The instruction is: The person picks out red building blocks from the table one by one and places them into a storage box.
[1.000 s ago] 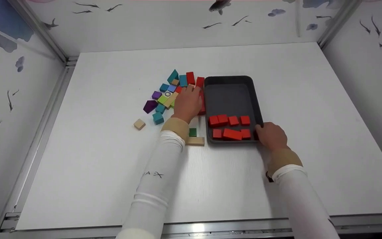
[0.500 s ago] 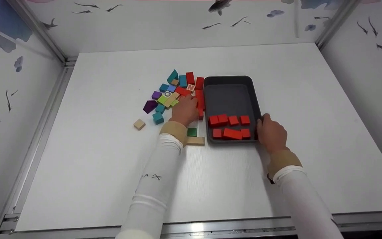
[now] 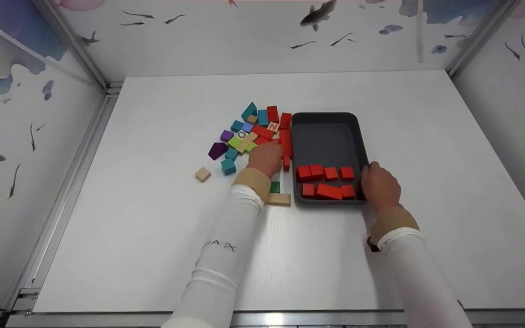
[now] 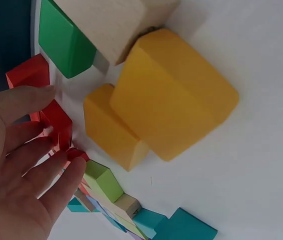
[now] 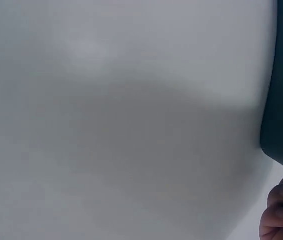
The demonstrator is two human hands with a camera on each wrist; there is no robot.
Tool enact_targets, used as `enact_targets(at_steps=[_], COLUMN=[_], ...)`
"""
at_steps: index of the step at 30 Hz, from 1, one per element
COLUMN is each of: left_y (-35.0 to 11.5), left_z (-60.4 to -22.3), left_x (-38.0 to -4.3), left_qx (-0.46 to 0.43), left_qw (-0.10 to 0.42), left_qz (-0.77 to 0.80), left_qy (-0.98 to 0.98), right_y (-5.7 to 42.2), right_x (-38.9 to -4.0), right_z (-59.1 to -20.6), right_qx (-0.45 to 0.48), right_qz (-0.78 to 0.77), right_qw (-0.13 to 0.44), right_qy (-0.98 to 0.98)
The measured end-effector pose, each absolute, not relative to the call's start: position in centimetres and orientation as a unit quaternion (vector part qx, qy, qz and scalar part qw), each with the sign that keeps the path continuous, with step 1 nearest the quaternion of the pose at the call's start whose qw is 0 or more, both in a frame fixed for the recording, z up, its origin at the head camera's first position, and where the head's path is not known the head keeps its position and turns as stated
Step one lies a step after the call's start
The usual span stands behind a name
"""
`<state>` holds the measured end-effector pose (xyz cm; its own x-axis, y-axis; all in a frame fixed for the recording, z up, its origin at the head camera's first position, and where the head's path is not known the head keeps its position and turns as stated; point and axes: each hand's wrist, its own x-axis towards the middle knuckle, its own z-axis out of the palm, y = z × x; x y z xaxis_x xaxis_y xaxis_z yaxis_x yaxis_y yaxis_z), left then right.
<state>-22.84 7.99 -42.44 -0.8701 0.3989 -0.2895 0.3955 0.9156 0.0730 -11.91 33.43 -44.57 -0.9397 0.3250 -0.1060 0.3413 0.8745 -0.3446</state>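
My left hand (image 3: 266,159) is over the near side of the block pile, left of the tray. In the left wrist view its fingers are extended and slightly bent, against or just in front of red blocks (image 4: 56,122); exact contact is unclear. More red blocks (image 3: 285,140) line the tray's left side. My right hand (image 3: 381,187) grips the dark grey baking tray (image 3: 360,141) by its right wall near the front corner. Curled fingertips (image 5: 279,217) show there in the right wrist view. Several red blocks (image 3: 329,191) lie in the tray's near half.
Teal, purple, lime and plain wood blocks (image 3: 246,142) spread left of the red ones. A lone wooden cube (image 3: 203,174) sits further left. Two yellow blocks (image 4: 174,95), a green block (image 4: 66,42) and a wooden plank (image 3: 279,199) lie near my left wrist. Printed walls surround the white table.
My left hand has drawn back toward me, uncovering red blocks and a letter block. A red block now shows at the near end of the row. The right hand keeps holding the tray.
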Motion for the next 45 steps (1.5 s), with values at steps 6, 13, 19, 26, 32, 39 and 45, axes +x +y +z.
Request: enact_targets(at_steps=[6,13,19,26,32,39,45], left_y=[8.6,9.0,9.0,9.3,9.1,7.5,7.6], left_z=[-41.7,-41.2,-40.8,-40.8,-41.4,-41.8,-40.7], left_x=[-23.1,-22.9,-22.0,-21.5,-21.4,-21.8,-22.3], left_qx=[0.204,0.233,0.238,0.211,0.217,0.175,0.166], left_qw=[0.153,0.143,0.162,0.202,0.194,0.228,0.136], left_qz=[-0.021,-0.034,-0.014,0.016,0.011,0.100,0.121], left_qy=[0.967,0.961,0.957,0.956,0.957,0.952,0.969], right_y=[33.5,33.3,33.5,33.6,33.7,33.8,33.6], right_x=[-12.3,-12.5,-12.7,-12.7,-12.6,-12.3,-12.3], right_z=[-43.9,-43.8,-44.1,-44.0,-44.1,-44.4,-44.2], right_qx=[0.185,0.184,0.176,0.181,0.168,0.135,0.140], right_qz=[-0.193,-0.181,-0.172,-0.177,-0.175,-0.158,-0.147], right_qw=[0.052,0.047,0.043,0.080,0.123,0.119,0.103], right_qy=[0.962,0.965,0.968,0.964,0.962,0.971,0.974])
